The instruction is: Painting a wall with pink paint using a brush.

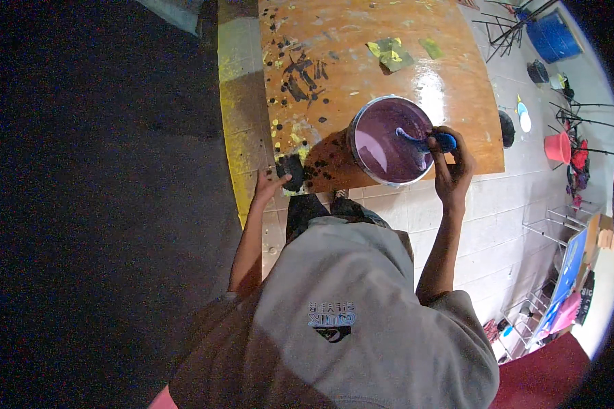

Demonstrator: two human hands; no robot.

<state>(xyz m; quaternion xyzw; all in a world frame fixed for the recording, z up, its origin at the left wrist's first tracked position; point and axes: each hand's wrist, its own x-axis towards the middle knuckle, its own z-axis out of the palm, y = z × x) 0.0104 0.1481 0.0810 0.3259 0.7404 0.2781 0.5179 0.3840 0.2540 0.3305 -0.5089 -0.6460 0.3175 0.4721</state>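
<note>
A round bucket (357, 151) of purple liquid stands on the wooden table near its front edge. My right hand (455, 165) is closed around a blue-handled tool (445, 142) at the bucket's right rim. The tool's thin, curved, pale blue end reaches over the liquid; I cannot make out its exact kind. At the table's front left corner, my left hand (269, 185) pinches a small dark, roughly square piece (290, 170) between thumb and fingers. Its surface is black, and its lower part is hard to see against the stained tabletop.
The wooden tabletop (348, 54) carries black cutout strips, dots and yellow stains. Yellow-and-black patterned scraps (390, 54) lie toward the back. On the tiled floor at right are a blue tub (554, 37), a red bucket (557, 147) and metal-legged furniture (546, 225).
</note>
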